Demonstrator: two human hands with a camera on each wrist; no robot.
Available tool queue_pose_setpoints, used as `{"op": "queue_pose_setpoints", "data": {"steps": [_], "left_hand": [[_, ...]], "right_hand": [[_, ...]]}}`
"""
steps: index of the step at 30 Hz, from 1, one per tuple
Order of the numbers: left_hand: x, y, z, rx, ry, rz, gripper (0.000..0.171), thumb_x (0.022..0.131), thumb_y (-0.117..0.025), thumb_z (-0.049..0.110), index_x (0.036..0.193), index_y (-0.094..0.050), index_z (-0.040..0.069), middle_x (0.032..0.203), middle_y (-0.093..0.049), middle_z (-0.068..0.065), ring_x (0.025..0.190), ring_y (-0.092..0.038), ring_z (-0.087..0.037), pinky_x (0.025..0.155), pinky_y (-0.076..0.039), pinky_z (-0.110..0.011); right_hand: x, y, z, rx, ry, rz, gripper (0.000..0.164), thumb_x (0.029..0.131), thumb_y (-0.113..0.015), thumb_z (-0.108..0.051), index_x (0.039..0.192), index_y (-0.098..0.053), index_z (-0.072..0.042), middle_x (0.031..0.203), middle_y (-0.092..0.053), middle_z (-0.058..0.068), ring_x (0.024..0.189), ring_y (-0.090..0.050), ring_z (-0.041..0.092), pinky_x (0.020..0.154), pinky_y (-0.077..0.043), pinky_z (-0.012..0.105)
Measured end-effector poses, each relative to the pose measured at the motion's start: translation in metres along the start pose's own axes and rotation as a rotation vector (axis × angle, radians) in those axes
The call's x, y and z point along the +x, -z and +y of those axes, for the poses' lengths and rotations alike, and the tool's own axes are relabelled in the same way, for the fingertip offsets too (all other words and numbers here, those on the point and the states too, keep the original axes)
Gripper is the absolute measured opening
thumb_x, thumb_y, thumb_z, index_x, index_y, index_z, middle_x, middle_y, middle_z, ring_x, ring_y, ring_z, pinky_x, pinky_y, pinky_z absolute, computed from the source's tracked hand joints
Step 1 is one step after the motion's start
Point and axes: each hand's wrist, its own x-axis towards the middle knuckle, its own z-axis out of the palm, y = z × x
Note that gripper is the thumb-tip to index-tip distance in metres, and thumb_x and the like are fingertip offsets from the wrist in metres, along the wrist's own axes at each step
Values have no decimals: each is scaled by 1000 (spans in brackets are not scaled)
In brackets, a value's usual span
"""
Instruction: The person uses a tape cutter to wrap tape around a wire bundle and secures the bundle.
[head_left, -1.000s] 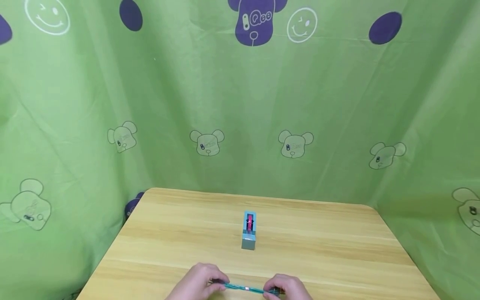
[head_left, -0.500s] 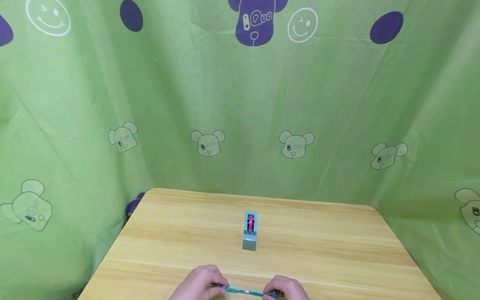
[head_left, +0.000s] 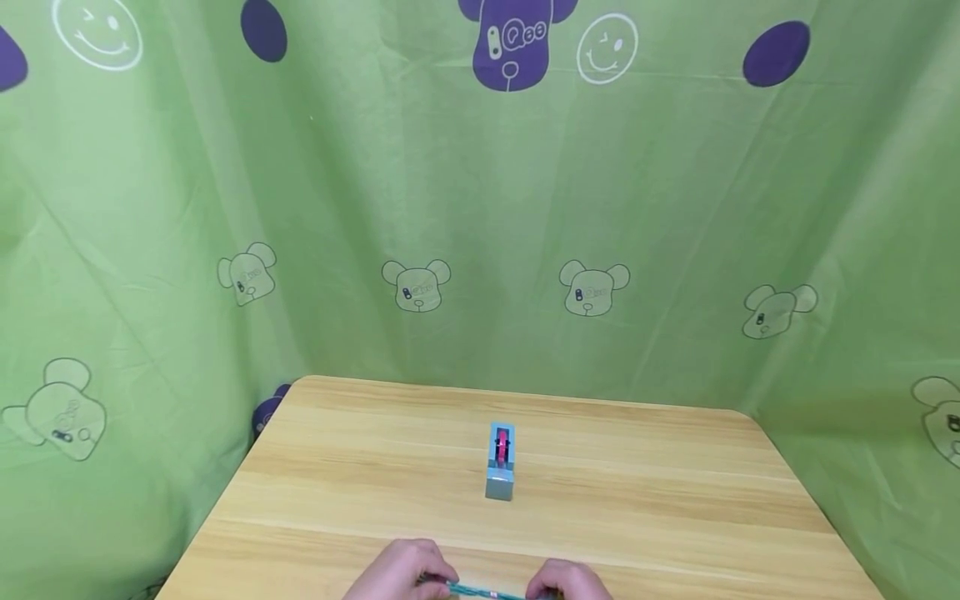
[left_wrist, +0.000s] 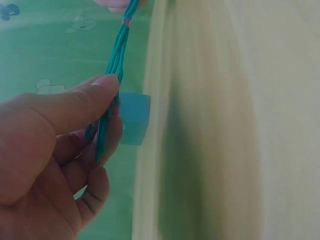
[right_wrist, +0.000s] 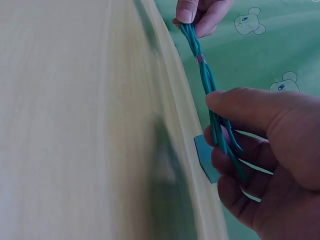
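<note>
A bundle of thin teal-green wires [head_left: 472, 590], bound round its middle with a small pinkish band of tape [left_wrist: 126, 22], stretches between my two hands at the near side of the table. My left hand [head_left: 405, 571] pinches one end between thumb and fingers. At the other end my right hand [head_left: 570, 579] pinches the wires [right_wrist: 205, 75] in the same way, their loose tips lying over its fingers. Beyond the hands stands a blue tape dispenser [head_left: 499, 485] with a pink roll [head_left: 502, 446] in it.
The light wooden table [head_left: 637, 492] has rounded far corners. Green curtain cloth [head_left: 480, 192] with bear-head prints hangs behind it and along both sides.
Both hands have shifted slightly toward the near edge with the wire bundle, which now sits lower in the head view. The grip at each end looks the same. The tape dispenser stays put.
</note>
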Motion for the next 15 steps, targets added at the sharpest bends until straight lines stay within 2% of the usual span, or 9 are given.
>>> {"op": "queue_pose_setpoints", "data": {"steps": [3, 6, 9, 15], "left_hand": [[0, -2, -3, -8, 23, -11, 14, 91, -71, 17, 103, -77, 11, 90, -63, 18, 79, -58, 6, 68, -50, -17], [0, -4, -5, -60, 59, -22, 13, 91, -71, 15, 102, -77, 11, 88, -63, 18, 78, -58, 5, 68, -50, -18], [0, -7, -9, -97, 64, -26, 11, 91, -71, 14, 99, -78, 12, 85, -63, 19, 77, -58, 4, 67, -50, -19], [-2, -13, -16, -51, -35, 2, 10, 91, -71, 15, 96, -79, 12, 83, -63, 18, 77, -56, 5, 65, -49, -17]], "right_hand": [[1, -2, 2, 0, -8, 1, 8, 86, -74, -24, 86, -73, -16, 78, -62, -15, 73, -58, 2, 64, -47, 23], [2, -4, 3, -10, -16, 3, 8, 84, -74, -22, 84, -72, -14, 76, -61, -15, 71, -57, 2, 63, -47, 23], [3, -5, 4, -4, -41, -9, 8, 84, -74, -21, 83, -71, -13, 75, -61, -13, 70, -57, 3, 62, -47, 23], [5, -7, 8, -5, -55, -25, 6, 85, -71, -17, 80, -72, -14, 73, -59, -12, 68, -56, 3, 60, -46, 23]]}}
